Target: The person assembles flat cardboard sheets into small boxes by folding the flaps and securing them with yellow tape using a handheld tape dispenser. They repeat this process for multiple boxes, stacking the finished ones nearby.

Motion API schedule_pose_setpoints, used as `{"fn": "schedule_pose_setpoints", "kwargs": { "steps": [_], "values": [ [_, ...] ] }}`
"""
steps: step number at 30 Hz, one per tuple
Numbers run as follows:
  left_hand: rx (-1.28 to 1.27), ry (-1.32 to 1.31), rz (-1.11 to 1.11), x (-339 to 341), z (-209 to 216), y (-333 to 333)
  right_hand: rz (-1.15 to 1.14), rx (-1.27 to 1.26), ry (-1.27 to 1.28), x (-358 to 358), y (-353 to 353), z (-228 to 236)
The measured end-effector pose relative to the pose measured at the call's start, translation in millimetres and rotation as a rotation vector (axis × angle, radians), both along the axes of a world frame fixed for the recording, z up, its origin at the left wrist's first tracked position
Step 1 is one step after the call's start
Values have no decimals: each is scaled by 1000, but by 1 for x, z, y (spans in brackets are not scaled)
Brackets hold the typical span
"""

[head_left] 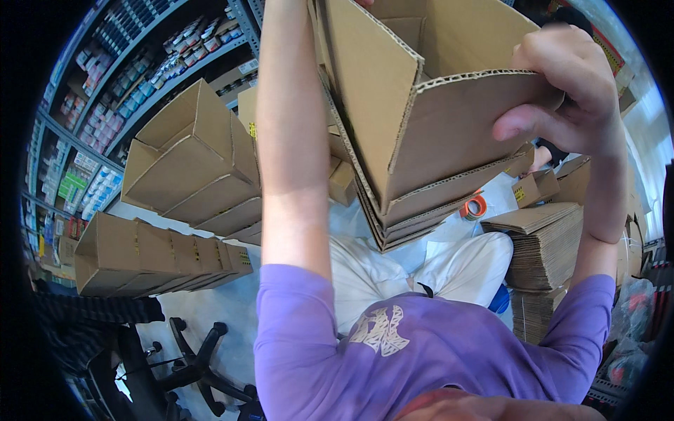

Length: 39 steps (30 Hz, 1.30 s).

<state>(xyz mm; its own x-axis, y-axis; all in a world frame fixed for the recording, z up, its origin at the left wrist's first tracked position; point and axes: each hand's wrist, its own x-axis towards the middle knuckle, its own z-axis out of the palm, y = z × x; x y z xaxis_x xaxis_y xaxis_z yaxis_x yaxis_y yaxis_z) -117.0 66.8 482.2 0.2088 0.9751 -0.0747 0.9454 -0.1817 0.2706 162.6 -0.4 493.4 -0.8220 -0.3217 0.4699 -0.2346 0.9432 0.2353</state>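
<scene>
A brown, open-topped cardboard box [449, 133] stands tilted in front of my chest, on top of other nested boxes [414, 217]. My right hand [569, 81] grips its upper right edge, thumb pressed on the outer face and fingers curled over the rim. My left forearm runs up past the box's left side. Of my left hand [365, 3], only a fingertip shows at the top edge of the picture, by the far rim; the remainder is out of view.
Nested open boxes [189, 161] and a row of boxes [154, 249] lie to the left. Flattened cardboard [544, 245] is stacked at right, near an orange tape roll [474, 206]. Stocked shelves [140, 77] rise far left; an office chair base [200, 368] stands lower left.
</scene>
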Motion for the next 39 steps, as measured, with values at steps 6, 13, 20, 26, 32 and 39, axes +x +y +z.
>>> {"fn": "schedule_pose_setpoints", "kwargs": {
  "steps": [6, 13, 20, 26, 32, 39],
  "values": [
    [14, 8, -12, 1, 0, 5, -41, 49, 18, 10, 6, 2],
    [29, -4, -14, -3, -5, 6, -130, 20, 22, 9, 2, -6],
    [96, -78, -19, -5, -3, 8, -354, 165, -58, 29, 1, -3],
    [926, -1407, -15, -71, -81, -35, -188, -692, 995, 62, 23, -109],
    [582, -1458, 630, 90, -344, -167, -318, -2166, 578, 84, 37, -498],
    [414, -1340, 776, 148, -475, -203, -338, -2322, 616, 62, -10, -569]
  ]
}}
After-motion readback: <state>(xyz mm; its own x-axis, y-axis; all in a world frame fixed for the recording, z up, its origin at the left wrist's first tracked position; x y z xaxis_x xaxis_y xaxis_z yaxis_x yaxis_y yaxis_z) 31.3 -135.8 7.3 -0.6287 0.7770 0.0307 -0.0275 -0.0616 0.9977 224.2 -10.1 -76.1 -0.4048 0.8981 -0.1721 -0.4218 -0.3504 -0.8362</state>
